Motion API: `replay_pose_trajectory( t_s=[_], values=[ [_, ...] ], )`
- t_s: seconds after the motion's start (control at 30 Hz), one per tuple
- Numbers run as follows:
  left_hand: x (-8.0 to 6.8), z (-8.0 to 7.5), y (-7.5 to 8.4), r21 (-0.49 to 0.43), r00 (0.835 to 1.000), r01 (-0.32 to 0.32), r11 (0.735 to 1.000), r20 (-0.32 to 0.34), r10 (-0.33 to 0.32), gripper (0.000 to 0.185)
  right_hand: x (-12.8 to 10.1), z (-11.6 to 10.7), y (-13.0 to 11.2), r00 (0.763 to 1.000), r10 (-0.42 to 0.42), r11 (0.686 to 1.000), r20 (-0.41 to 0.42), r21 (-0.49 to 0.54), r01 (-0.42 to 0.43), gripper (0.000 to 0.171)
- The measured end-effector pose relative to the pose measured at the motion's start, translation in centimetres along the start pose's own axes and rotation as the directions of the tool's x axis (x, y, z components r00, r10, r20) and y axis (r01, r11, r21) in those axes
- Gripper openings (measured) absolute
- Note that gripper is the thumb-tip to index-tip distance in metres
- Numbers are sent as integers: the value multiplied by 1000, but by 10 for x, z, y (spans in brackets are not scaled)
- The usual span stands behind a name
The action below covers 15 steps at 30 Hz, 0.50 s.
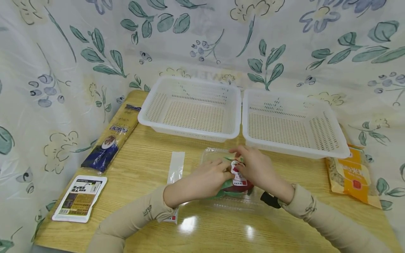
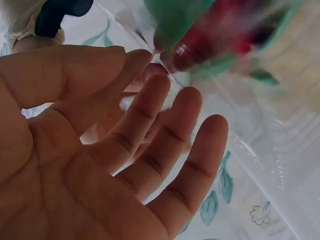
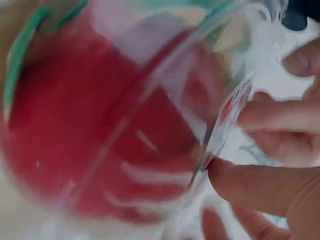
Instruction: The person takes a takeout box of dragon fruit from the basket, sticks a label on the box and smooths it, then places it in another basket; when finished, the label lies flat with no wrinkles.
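A clear plastic box (image 1: 210, 151) lies on the table, with a red and green thing (image 1: 235, 188) inside. Its red, rounded side (image 3: 90, 115) fills much of the right wrist view. A white label with red print (image 1: 238, 174) lies over the box. My left hand (image 1: 207, 179) reaches the label's left edge with its fingertips. In the left wrist view this hand's fingers (image 2: 187, 170) are spread and nearly straight. My right hand (image 1: 257, 170) touches the label's other side with its thumb; what its remaining fingers do is partly hidden.
Two white perforated baskets (image 1: 193, 131) (image 1: 297, 151) stand side by side at the back. Farther left lie a long noodle-like packet (image 1: 110, 140) and a white-edged flat pack (image 1: 80, 198). A white strip (image 1: 176, 165) is left of the box. An orange bag (image 1: 351, 174) lies right.
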<state>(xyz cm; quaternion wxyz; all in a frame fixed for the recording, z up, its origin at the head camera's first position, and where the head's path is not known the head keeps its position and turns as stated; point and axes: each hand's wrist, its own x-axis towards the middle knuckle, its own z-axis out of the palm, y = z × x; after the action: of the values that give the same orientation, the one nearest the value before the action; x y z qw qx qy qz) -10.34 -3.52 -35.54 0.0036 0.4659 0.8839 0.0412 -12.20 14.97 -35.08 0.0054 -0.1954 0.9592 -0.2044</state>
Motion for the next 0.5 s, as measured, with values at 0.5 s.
replay_pose_trajectory(
  t_s=[0.5],
  values=[
    [3, 7, 4, -54, 994, 55, 997, 97, -49, 73, -29, -6, 5, 960, -268, 962, 75, -37, 272, 49]
  ],
)
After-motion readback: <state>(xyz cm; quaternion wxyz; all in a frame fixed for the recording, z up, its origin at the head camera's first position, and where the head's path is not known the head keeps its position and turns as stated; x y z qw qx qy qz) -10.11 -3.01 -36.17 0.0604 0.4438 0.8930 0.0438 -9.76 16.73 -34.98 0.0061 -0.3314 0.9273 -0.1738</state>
